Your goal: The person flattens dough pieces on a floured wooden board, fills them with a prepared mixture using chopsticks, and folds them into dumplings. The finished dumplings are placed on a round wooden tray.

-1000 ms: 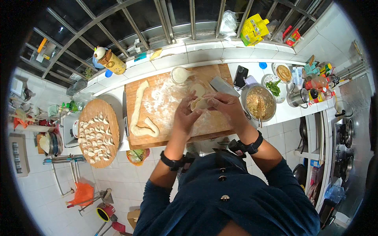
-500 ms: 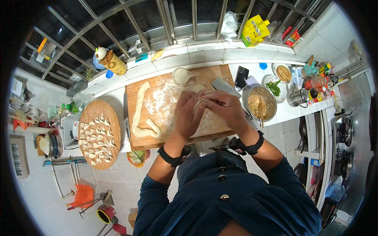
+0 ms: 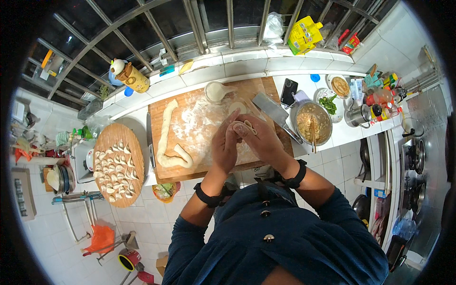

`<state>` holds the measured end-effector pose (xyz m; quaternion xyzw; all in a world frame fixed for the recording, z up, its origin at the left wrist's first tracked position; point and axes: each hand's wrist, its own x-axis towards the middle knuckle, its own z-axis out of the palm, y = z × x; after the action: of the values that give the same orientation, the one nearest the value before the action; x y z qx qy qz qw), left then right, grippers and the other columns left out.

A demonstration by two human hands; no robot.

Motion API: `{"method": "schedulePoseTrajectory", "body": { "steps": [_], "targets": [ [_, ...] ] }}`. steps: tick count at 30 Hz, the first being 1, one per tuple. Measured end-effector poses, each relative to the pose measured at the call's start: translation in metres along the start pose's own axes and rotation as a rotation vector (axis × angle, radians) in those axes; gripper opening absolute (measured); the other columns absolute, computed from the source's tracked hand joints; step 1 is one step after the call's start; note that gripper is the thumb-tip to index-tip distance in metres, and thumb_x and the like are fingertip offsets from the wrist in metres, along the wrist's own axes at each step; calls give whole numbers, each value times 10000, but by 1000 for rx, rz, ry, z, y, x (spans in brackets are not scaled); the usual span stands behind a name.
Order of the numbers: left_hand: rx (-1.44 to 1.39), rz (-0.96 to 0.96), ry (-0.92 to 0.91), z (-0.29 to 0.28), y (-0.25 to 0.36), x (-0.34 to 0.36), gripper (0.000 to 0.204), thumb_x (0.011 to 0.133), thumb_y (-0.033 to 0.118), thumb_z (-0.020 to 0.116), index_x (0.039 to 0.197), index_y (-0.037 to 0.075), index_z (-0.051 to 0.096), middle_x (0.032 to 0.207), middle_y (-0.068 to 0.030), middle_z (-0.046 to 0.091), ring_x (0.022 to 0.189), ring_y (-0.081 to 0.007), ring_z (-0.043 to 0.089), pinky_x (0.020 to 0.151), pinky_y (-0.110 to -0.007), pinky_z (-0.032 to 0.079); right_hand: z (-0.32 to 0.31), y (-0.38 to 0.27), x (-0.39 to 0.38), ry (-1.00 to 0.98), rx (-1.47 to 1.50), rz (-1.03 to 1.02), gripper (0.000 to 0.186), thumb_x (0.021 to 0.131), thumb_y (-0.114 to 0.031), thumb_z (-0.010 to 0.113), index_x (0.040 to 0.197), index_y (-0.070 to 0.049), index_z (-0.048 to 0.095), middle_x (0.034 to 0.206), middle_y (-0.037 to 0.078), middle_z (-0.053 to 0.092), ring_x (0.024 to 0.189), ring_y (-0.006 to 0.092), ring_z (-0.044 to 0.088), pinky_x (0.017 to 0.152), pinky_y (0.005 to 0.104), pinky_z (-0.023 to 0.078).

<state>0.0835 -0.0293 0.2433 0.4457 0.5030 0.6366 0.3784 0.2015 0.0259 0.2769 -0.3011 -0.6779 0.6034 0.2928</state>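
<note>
My left hand (image 3: 224, 146) and my right hand (image 3: 262, 145) are pressed together above the floured wooden board (image 3: 204, 170), both closed round a dumpling (image 3: 250, 127). Only a pale bit of its dough edge shows between the fingers; the rest is hidden. Just beyond my fingertips lies a flat round dough wrapper (image 3: 237, 107). A long bent rope of dough (image 3: 166, 132) rests on the board's left part. At the far edge sits a white cup-like vessel (image 3: 216, 92). To the right of my hands is a cleaver (image 3: 271, 109), its handle toward the metal bowl.
A metal bowl (image 3: 327, 135) of filling with chopsticks (image 3: 313, 129) stands right of the board. Beyond it are a phone (image 3: 289, 91), a plate of greens (image 3: 328, 105) and a kettle-like pot (image 3: 358, 115). Left, a round wooden board (image 3: 124, 132) bears several rows of dumplings (image 3: 114, 171).
My hands have gone from pinching the dough edge with the fingertips to pressing together palm to palm around the dumpling. More of the wrapper and cleaver beyond them now shows.
</note>
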Motion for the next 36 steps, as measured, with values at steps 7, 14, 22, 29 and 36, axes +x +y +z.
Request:
{"method": "schedulePoseTrajectory", "body": {
  "steps": [7, 14, 22, 29, 36],
  "targets": [
    [-41, -111, -34, -7, 1, -6, 439, 983, 270, 400, 1336, 9, 419, 984, -52, 583, 754, -88, 527, 644, -219, 460, -5, -4, 4, 25, -407, -291, 274, 925, -210, 486, 1082, -13, 594, 1097, 156, 597, 1018, 300, 559, 873, 371, 432],
    [128, 49, -52, -8, 19, -8, 320, 979, 204, 353, 1081, -30, 547, 1090, -189, 578, 981, -331, 568, 859, -345, 446, 3, -6, 11, 51, -446, -384, 323, 931, -198, 473, 1203, -55, 574, 1400, 169, 360, 1298, 338, 328, 1066, 408, 243],
    [461, 559, 151, -11, 22, -4, 268, 921, 160, 395, 987, -2, 599, 1373, -217, 378, 1292, -454, 274, 1075, -497, 194, 23, -6, 12, -184, 187, -195, 329, 958, -235, 395, 1129, -1, 550, 1322, 177, 415, 1290, 305, 340, 1051, 379, 269],
    [293, 508, 347, -17, 0, -6, 400, 927, 245, 363, 1143, -57, 513, 1307, -223, 426, 1288, -437, 293, 1080, -487, 195, 54, -10, 22, -155, -156, -502, 299, 962, -190, 374, 1121, 9, 530, 1213, 129, 492, 1173, 234, 437, 1001, 333, 330],
    [36, 61, 174, -70, -14, -11, 439, 968, 205, 383, 1341, -23, 347, 1338, -149, 418, 1241, -266, 406, 1038, -354, 323, 67, 14, 39, -189, 93, 136, 364, 904, -173, 569, 1210, 15, 511, 1014, 58, 586, 925, 137, 553, 813, 286, 458]
  ]
}}
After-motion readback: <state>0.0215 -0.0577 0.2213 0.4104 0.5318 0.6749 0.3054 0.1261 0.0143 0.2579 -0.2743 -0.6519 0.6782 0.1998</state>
